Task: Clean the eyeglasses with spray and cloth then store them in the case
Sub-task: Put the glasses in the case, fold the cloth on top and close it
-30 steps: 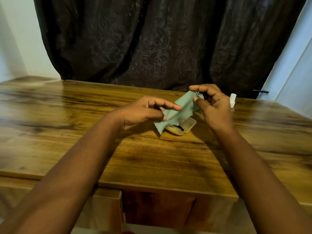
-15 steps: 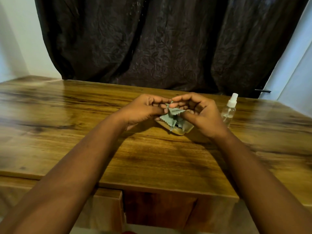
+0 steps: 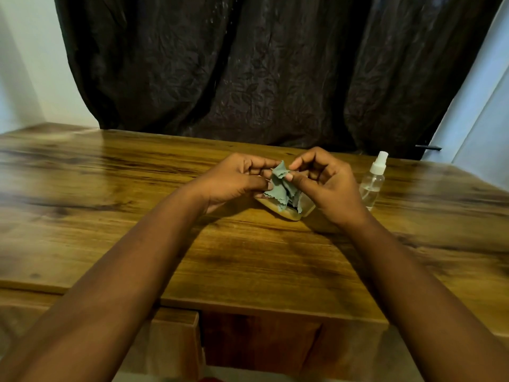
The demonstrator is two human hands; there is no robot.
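Note:
A grey-green cleaning cloth [image 3: 281, 186] with a zigzag edge hangs bunched between my two hands above the table. My left hand [image 3: 237, 179] pinches its left side with thumb and fingers. My right hand [image 3: 323, 183] pinches its top right with thumb and forefinger. Just under the cloth lies an open, see-through glasses case [image 3: 286, 212] on the wooden table [image 3: 248, 257]; something dark shows inside it, mostly hidden by the cloth. A clear spray bottle [image 3: 373, 183] with a white nozzle stands upright right of my right hand.
A dark curtain [image 3: 275, 64] hangs close behind the table's far edge. Pale walls stand at the left and right. The table's front edge runs across the lower part of the view, with a drawer front below it.
The cloth was held spread out between raised hands a second ago. My hands have come together and lower, and the cloth is bunched between them. The spray bottle is uncovered.

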